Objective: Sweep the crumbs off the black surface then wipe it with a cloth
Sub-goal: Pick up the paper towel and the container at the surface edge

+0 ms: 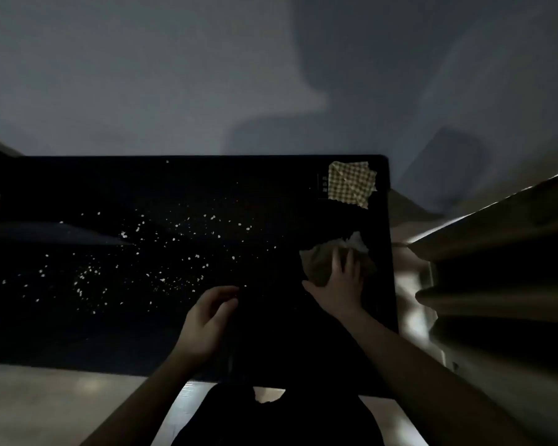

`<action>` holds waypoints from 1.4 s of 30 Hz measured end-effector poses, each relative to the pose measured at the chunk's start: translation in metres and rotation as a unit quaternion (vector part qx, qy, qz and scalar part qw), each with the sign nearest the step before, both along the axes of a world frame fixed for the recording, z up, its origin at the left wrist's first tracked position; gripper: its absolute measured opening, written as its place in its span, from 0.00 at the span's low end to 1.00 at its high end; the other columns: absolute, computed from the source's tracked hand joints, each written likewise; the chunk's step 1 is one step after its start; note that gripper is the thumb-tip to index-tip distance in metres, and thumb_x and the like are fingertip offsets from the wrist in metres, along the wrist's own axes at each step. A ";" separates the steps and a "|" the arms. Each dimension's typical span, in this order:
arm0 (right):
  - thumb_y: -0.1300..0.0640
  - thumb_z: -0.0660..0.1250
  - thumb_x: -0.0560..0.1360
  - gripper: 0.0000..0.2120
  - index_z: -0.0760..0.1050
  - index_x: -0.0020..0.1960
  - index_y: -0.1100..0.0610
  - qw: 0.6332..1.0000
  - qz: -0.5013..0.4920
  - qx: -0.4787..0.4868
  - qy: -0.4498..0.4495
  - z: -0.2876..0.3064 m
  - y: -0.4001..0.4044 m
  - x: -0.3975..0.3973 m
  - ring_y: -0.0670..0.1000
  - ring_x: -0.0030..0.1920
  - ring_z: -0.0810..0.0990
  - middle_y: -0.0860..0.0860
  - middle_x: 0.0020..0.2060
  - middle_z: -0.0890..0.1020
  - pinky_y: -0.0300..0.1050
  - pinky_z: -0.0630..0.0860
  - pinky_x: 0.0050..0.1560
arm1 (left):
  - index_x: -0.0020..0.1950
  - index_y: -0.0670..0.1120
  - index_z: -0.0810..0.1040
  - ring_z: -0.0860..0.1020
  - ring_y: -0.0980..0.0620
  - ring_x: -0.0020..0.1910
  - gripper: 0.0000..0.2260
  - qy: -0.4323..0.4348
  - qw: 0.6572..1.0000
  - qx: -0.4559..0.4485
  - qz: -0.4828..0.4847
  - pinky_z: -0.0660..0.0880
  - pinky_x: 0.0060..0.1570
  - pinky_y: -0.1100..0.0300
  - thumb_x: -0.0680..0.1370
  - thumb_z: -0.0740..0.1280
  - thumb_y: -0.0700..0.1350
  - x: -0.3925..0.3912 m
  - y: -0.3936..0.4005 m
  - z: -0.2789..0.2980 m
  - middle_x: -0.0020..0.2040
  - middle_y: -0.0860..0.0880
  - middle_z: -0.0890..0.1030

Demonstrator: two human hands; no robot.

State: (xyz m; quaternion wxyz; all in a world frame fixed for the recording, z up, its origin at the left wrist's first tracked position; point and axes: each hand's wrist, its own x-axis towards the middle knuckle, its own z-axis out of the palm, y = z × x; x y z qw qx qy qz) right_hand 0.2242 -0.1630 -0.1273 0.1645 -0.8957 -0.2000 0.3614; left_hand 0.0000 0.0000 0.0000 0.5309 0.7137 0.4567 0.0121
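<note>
A grey wall, crossed by broad soft shadows, fills the frame from nine o'clock round to two o'clock. At three o'clock, pale shelves run in blurred horizontal bands, their edges catching light. A light wooden floor shows at seven o'clock.

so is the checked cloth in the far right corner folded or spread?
Spread: the checked cloth lies flat as one rough square on the black surface, crease lines crossing it, untouched by either hand.
</note>
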 end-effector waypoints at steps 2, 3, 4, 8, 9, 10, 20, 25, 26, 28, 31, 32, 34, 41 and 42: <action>0.27 0.66 0.71 0.55 0.40 0.83 0.50 0.996 0.026 -0.062 -0.062 -0.007 0.002 -0.008 0.63 0.82 0.42 0.56 0.82 0.37 0.67 0.51 0.78 | 0.59 0.52 0.83 0.81 0.62 0.57 0.10 -0.002 1.000 -0.010 0.009 0.75 0.53 0.74 0.81 0.67 0.42 -0.008 0.004 0.005 0.55 0.55 0.85; 0.28 0.65 0.73 0.52 0.42 0.83 0.50 0.992 0.033 -0.074 -0.094 -0.014 0.001 -0.015 0.64 0.82 0.44 0.57 0.83 0.40 0.67 0.52 0.78 | 0.59 0.52 0.83 0.81 0.62 0.56 0.10 -0.006 1.000 -0.010 0.009 0.75 0.54 0.72 0.81 0.67 0.42 -0.015 0.006 0.007 0.55 0.56 0.85; 0.32 0.64 0.76 0.47 0.46 0.84 0.51 0.990 0.029 -0.068 -0.124 -0.014 -0.001 -0.020 0.64 0.82 0.47 0.58 0.83 0.44 0.68 0.54 0.77 | 0.59 0.52 0.83 0.82 0.62 0.56 0.10 -0.004 1.000 -0.017 0.006 0.76 0.55 0.70 0.81 0.67 0.42 -0.021 0.008 0.011 0.55 0.56 0.85; 0.54 0.61 0.80 0.24 0.69 0.76 0.51 0.984 -0.011 0.017 -0.176 -0.021 -0.007 -0.025 0.62 0.78 0.63 0.57 0.79 0.65 0.65 0.68 0.72 | 0.61 0.52 0.82 0.81 0.61 0.57 0.10 -0.016 0.999 -0.028 0.004 0.76 0.53 0.72 0.81 0.67 0.43 -0.052 0.023 0.020 0.56 0.55 0.85; 0.55 0.57 0.80 0.22 0.72 0.74 0.53 0.985 -0.027 0.046 -0.167 -0.020 -0.007 -0.025 0.62 0.76 0.67 0.57 0.76 0.70 0.63 0.70 0.70 | 0.61 0.51 0.82 0.81 0.62 0.57 0.10 -0.020 0.999 -0.029 0.003 0.76 0.52 0.74 0.81 0.67 0.42 -0.061 0.028 0.021 0.56 0.55 0.85; 0.56 0.54 0.81 0.21 0.73 0.72 0.54 0.987 -0.046 0.062 -0.142 -0.012 -0.006 -0.027 0.61 0.73 0.71 0.57 0.72 0.74 0.60 0.72 0.68 | 0.61 0.51 0.82 0.81 0.62 0.56 0.10 -0.024 0.999 -0.031 0.001 0.75 0.52 0.74 0.81 0.67 0.42 -0.070 0.034 0.023 0.55 0.55 0.85; 0.63 0.54 0.86 0.15 0.75 0.68 0.58 0.838 -0.449 0.277 0.140 0.087 0.038 -0.204 0.59 0.55 0.80 0.58 0.59 0.81 0.51 0.78 0.53 | 0.59 0.56 0.82 0.82 0.60 0.57 0.11 -0.052 0.990 -0.058 -0.117 0.78 0.58 0.63 0.80 0.69 0.42 -0.191 0.116 0.031 0.56 0.57 0.84; 0.55 0.58 0.85 0.11 0.78 0.60 0.55 0.662 -0.561 0.400 0.295 0.149 0.069 -0.310 0.57 0.49 0.82 0.53 0.48 0.85 0.44 0.84 0.37 | 0.59 0.54 0.83 0.82 0.57 0.58 0.11 -0.053 0.990 -0.067 -0.109 0.78 0.62 0.52 0.82 0.65 0.41 -0.249 0.138 0.048 0.56 0.55 0.84; 0.50 0.66 0.79 0.12 0.79 0.59 0.54 0.663 -0.546 0.411 0.306 0.160 0.074 -0.325 0.59 0.50 0.83 0.54 0.49 0.87 0.46 0.84 0.39 | 0.59 0.53 0.83 0.82 0.56 0.58 0.12 -0.058 0.990 -0.071 -0.104 0.78 0.62 0.51 0.82 0.64 0.40 -0.257 0.140 0.052 0.57 0.54 0.84; 0.41 0.81 0.56 0.33 0.81 0.59 0.52 0.701 -0.496 0.409 0.309 0.171 0.078 -0.344 0.62 0.52 0.85 0.55 0.52 0.88 0.53 0.85 0.45 | 0.59 0.51 0.83 0.82 0.52 0.59 0.12 -0.073 0.991 -0.080 -0.080 0.77 0.63 0.50 0.83 0.63 0.39 -0.269 0.140 0.058 0.57 0.51 0.84; 0.35 0.86 0.40 0.48 0.82 0.57 0.50 0.744 -0.444 0.409 0.288 0.174 0.079 -0.362 0.56 0.51 0.88 0.51 0.50 0.89 0.53 0.85 0.48 | 0.60 0.48 0.83 0.81 0.53 0.61 0.12 -0.091 0.992 -0.076 -0.048 0.76 0.64 0.55 0.83 0.62 0.40 -0.290 0.133 0.071 0.59 0.49 0.84; 0.36 0.86 0.46 0.43 0.83 0.57 0.50 0.771 -0.427 0.392 0.265 0.173 0.080 -0.365 0.52 0.50 0.88 0.49 0.49 0.89 0.50 0.85 0.49 | 0.60 0.49 0.83 0.80 0.55 0.61 0.13 -0.094 0.992 -0.072 -0.038 0.76 0.64 0.57 0.83 0.60 0.39 -0.297 0.130 0.075 0.59 0.50 0.84; 0.50 0.80 0.71 0.18 0.81 0.58 0.50 0.814 -0.389 0.370 0.222 0.168 0.080 -0.369 0.44 0.50 0.87 0.45 0.49 0.88 0.47 0.83 0.54 | 0.61 0.49 0.83 0.79 0.57 0.62 0.15 -0.100 0.993 -0.063 -0.028 0.73 0.64 0.58 0.83 0.59 0.38 -0.312 0.126 0.084 0.60 0.51 0.84; 0.58 0.66 0.82 0.14 0.76 0.61 0.40 0.926 -0.227 0.287 0.096 0.164 0.091 -0.389 0.37 0.55 0.82 0.41 0.54 0.85 0.45 0.79 0.59 | 0.61 0.49 0.82 0.77 0.56 0.65 0.14 -0.106 0.993 -0.039 0.013 0.72 0.66 0.58 0.83 0.60 0.37 -0.362 0.144 0.091 0.61 0.52 0.82; 0.58 0.67 0.82 0.13 0.76 0.60 0.41 0.929 -0.216 0.289 0.086 0.165 0.097 -0.392 0.37 0.54 0.82 0.42 0.53 0.85 0.45 0.79 0.58 | 0.61 0.48 0.82 0.78 0.55 0.64 0.14 -0.111 0.993 -0.035 0.020 0.73 0.66 0.57 0.83 0.60 0.36 -0.366 0.151 0.090 0.61 0.52 0.83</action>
